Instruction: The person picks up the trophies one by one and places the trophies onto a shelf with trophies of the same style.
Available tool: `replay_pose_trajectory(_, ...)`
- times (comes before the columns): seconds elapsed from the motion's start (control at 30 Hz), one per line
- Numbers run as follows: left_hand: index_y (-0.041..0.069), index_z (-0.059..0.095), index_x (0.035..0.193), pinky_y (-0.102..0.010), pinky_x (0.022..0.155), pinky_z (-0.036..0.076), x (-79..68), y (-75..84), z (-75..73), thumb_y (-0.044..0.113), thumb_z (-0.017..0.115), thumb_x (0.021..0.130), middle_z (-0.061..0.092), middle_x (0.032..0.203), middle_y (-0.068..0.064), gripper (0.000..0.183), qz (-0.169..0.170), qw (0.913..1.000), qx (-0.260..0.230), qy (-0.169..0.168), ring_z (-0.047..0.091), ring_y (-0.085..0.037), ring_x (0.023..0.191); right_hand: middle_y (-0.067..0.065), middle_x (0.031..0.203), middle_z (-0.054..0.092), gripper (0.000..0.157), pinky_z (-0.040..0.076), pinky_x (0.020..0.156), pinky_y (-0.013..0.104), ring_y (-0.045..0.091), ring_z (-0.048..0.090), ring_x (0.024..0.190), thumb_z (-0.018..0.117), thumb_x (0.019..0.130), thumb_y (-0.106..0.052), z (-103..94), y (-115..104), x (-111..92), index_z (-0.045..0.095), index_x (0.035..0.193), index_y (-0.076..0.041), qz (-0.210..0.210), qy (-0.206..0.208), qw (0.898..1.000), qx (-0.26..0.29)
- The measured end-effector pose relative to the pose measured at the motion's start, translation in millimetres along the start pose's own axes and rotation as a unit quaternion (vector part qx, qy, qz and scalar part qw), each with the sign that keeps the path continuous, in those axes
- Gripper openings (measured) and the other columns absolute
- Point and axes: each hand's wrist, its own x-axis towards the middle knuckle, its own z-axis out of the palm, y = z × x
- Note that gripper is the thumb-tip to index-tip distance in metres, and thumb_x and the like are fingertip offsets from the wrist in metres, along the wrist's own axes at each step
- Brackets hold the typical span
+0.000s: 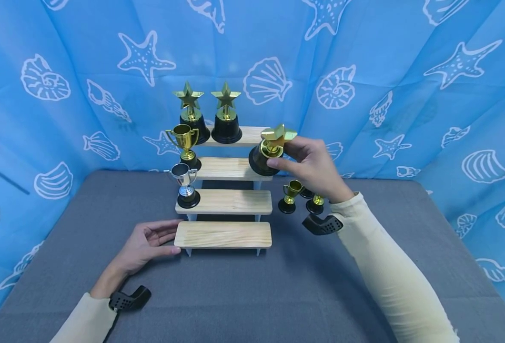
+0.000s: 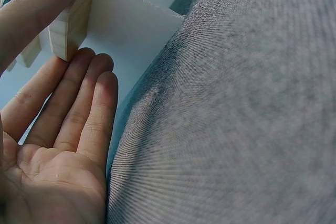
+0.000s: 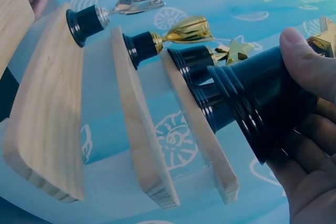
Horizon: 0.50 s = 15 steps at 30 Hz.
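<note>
My right hand holds a gold star trophy by its black base, tilted above the right part of the tiered wooden display stand. In the right wrist view, thumb and fingers grip that base. My left hand touches the left end of the lowest step, its fingers fairly straight in the left wrist view. Two star trophies stand at the left and middle of the top step. A gold cup trophy is at the left of the step below, and a silver cup trophy on the step under that.
Several small gold cup trophies stand on the grey cloth-covered table, right of the stand and below my right forearm. Behind everything hangs a blue curtain with white shell and starfish prints.
</note>
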Motion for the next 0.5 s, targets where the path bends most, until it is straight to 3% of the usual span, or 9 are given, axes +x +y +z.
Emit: replay_pose_trajectory(0.5, -0.021, 0.043, 0.139, -0.030, 0.101, 0.054, 0.6, -0.1, -0.2, -0.013, 0.078, 0.079, 0.052, 0.139, -0.035, 0.069, -0.005, 1.0000, -0.002, 0.001, 0.064, -0.013, 0.118, 0.016, 0.129, 0.067, 0.037, 0.051, 0.107, 0.031, 0.024, 0.063, 0.123, 0.075, 0.092, -0.005, 3.3, 10, 22, 0.067, 0.128, 0.003, 0.016, 0.001, 1.000, 0.007)
